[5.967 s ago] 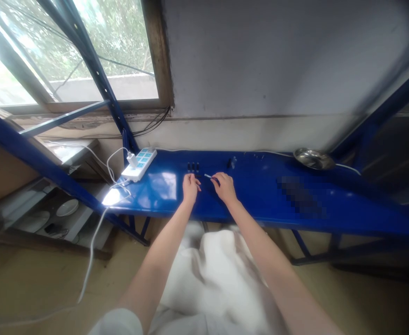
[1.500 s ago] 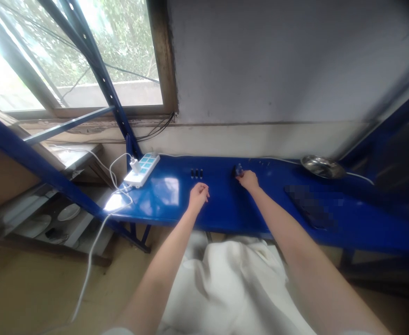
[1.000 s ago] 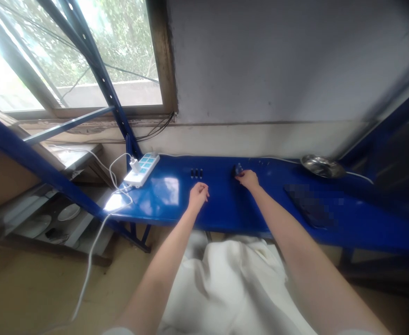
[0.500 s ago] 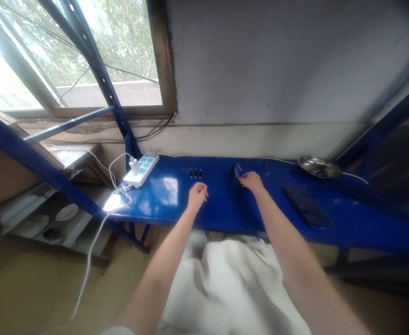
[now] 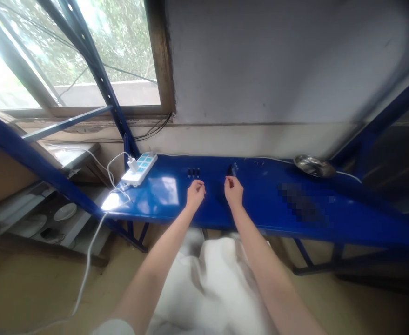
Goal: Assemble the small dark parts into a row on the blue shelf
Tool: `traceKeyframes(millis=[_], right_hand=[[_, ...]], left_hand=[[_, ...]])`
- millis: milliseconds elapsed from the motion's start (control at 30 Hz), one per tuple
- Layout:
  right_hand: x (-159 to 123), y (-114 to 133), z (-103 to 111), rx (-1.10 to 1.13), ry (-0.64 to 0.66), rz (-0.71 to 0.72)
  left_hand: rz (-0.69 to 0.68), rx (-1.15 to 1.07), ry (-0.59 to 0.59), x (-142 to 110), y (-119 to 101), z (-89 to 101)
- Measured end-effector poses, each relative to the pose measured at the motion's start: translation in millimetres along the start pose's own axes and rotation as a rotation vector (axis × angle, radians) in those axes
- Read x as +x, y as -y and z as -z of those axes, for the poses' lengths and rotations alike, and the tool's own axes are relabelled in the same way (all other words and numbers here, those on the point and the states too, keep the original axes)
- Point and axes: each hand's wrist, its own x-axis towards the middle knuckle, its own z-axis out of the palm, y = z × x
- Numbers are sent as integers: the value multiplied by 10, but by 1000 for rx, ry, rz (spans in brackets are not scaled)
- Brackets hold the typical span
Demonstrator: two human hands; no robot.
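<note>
Right hand (image 5: 234,191): mine, fingertips drawn together as in a pinch; can't tell if anything sits between them.
Left hand (image 5: 195,193): mine, fingers curled in, thumb close; can't tell whether it holds something.
Hand gap: my hands are apart above the desk (image 5: 260,211); I'd hold both low and close, so a small part has little room to drop.
Row of black pieces (image 5: 193,172): three, pale-ended, side by side just beyond my left hand; I'd keep my knuckles off them.
Dark cluster (image 5: 230,169): just past my right fingertips; best lifted singly, lightly.
Clear pieces (image 5: 235,167): just beside that cluster; I'd avoid nudging neighbours.
Tiny bits (image 5: 258,163): farther back, too small to name.
Metal dish (image 5: 314,166): far right, well apart.
</note>
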Motion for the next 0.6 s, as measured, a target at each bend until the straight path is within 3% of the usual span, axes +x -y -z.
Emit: traceKeyframes(millis=[100,167,300,600], right_hand=[[0,-6,15,-20,11,30],[1,-10,15,-35,9,38],[4,-27,6,-60,24,40],[15,-52,4,-59,50,61]], left_hand=[[-106,151,-78,-21,-22,-22],[-148,248,-63,-18,-46,-39],[-83,330,2,62,-112,-86],[2,647,-17,336,-190,-176]])
